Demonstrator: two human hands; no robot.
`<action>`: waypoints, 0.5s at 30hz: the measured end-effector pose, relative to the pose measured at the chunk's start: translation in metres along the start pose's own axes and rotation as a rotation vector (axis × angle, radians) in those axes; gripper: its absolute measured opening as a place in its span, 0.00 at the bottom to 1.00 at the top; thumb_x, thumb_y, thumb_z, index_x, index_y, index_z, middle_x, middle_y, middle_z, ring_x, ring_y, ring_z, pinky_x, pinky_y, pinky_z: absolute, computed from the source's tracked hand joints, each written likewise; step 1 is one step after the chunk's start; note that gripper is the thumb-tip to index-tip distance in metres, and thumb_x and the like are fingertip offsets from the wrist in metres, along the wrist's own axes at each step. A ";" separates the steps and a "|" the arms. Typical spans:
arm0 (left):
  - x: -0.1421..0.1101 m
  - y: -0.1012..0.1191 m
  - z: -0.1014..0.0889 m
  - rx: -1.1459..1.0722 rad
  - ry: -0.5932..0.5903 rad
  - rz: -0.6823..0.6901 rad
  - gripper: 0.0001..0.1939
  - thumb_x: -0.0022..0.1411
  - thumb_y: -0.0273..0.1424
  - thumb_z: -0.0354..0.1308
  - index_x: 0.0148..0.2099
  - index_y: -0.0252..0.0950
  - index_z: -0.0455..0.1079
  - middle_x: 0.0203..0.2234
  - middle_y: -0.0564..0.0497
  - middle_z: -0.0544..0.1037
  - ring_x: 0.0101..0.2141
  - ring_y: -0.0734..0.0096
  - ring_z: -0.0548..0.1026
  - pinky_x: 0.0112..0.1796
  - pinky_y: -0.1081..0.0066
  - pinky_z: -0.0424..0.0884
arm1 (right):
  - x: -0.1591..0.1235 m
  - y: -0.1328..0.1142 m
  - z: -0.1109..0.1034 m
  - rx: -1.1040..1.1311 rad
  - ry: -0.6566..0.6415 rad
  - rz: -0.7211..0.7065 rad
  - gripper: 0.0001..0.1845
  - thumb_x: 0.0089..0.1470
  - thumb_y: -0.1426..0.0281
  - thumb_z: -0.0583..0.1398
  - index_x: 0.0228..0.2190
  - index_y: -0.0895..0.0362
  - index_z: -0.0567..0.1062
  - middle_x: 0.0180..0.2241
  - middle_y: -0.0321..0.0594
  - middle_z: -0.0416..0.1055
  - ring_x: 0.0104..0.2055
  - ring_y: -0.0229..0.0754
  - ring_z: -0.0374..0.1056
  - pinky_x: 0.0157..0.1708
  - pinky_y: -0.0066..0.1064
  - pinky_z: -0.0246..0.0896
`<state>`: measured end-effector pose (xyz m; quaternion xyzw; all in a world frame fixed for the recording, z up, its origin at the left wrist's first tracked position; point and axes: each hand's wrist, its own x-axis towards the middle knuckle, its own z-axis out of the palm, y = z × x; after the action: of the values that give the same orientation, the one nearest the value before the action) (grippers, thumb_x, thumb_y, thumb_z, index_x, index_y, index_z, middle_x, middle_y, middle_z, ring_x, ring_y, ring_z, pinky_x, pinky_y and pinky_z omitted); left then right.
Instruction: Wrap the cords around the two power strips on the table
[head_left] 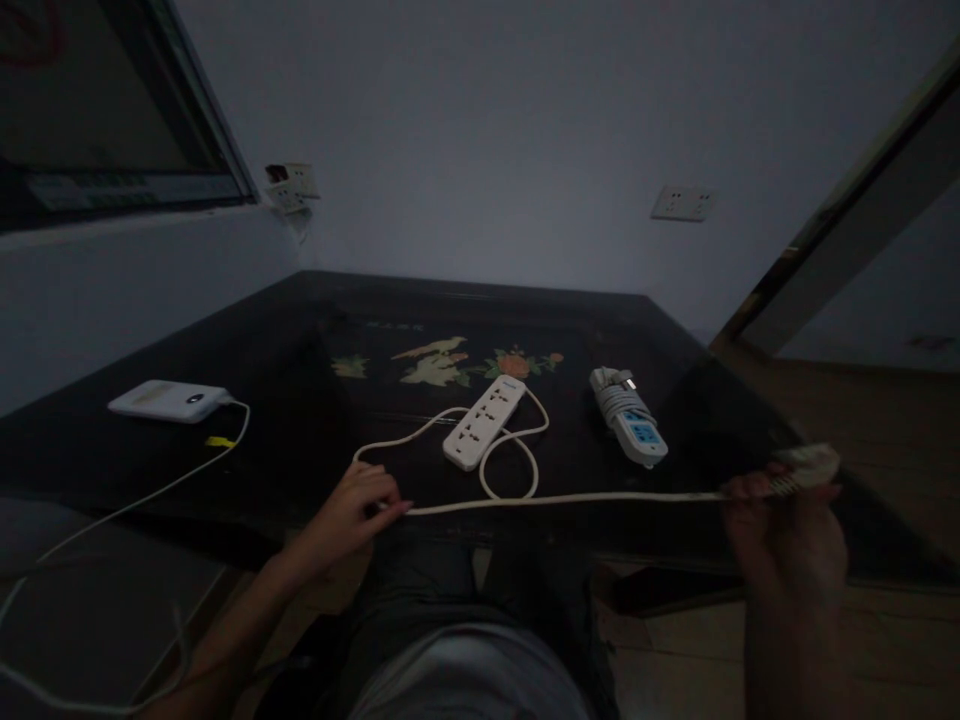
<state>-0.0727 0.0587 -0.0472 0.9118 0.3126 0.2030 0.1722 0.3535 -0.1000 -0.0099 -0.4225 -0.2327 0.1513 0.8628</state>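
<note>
A white power strip (484,424) lies tilted in the middle of the dark table, its sockets facing up. Its white cord (570,499) makes a loop beside it and runs straight between my two hands along the table's front edge. My left hand (367,500) is closed, pinching the cord left of the strip. At the right, my right hand (784,510) grips the cord's end at the plug (811,464), which is blurred. A second power strip (630,418) with blue sockets and its cord wound around it rests to the right, apart from both hands.
The black table (285,330) has a painted bird and flowers. On its left lies a white power bank (169,400) with a cable (142,497) trailing off the edge, near a yellow tag (220,442). Wall sockets (684,203) are behind; another socket (289,190) hangs loose at left.
</note>
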 end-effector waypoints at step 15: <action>0.058 0.123 -0.019 -0.522 0.230 0.055 0.16 0.63 0.36 0.55 0.52 0.41 0.70 0.44 0.47 0.77 0.46 0.62 0.73 0.47 0.65 0.67 | -0.085 -0.045 0.114 -0.788 -0.615 -0.655 0.04 0.52 0.71 0.63 0.34 0.54 0.77 0.30 0.37 0.78 0.29 0.39 0.74 0.27 0.26 0.68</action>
<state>0.0220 0.0076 0.0383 0.8158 0.2425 0.3831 0.3590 0.2243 -0.0907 0.0636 -0.5538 -0.6287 -0.1050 0.5357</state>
